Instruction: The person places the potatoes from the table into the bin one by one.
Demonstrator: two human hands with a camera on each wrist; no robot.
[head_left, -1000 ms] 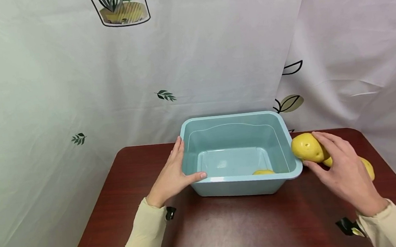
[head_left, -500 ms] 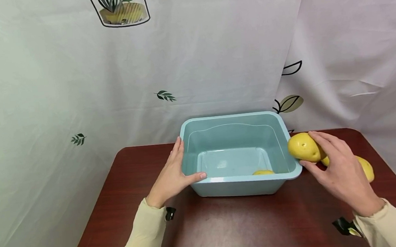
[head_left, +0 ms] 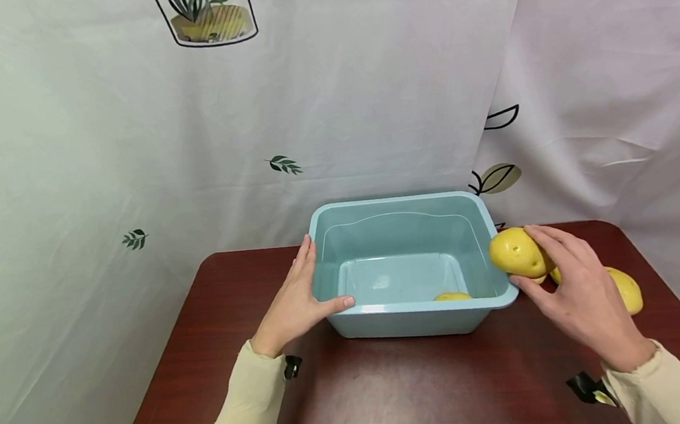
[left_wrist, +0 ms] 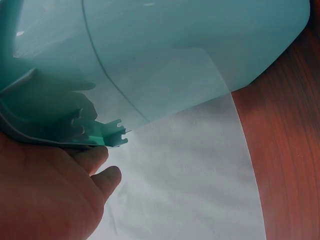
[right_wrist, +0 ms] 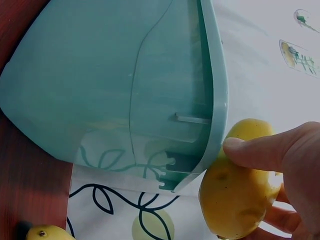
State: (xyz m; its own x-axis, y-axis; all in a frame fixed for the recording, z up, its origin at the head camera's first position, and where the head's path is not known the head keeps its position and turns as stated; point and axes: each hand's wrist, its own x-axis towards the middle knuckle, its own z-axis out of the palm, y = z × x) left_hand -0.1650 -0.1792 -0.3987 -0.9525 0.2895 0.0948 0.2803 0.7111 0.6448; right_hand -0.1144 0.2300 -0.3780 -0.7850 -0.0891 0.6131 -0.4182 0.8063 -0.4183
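Observation:
A light-blue plastic basin stands on the table, with part of a yellow potato showing inside by its front wall. My left hand holds the basin's front left corner, thumb over the front rim and fingers along the left side. In the left wrist view, fingers reach below the rim. My right hand grips a yellow potato at the basin's right rim. The right wrist view shows the thumb across this potato, outside the basin wall.
More yellow potatoes lie on the dark red table right of the basin, partly hidden by my right hand. One potato also shows in the right wrist view. A pale patterned cloth hangs behind the table.
My right hand has moved slightly left with the potato, closer to the basin's right rim. The left hand and the basin have stayed put.

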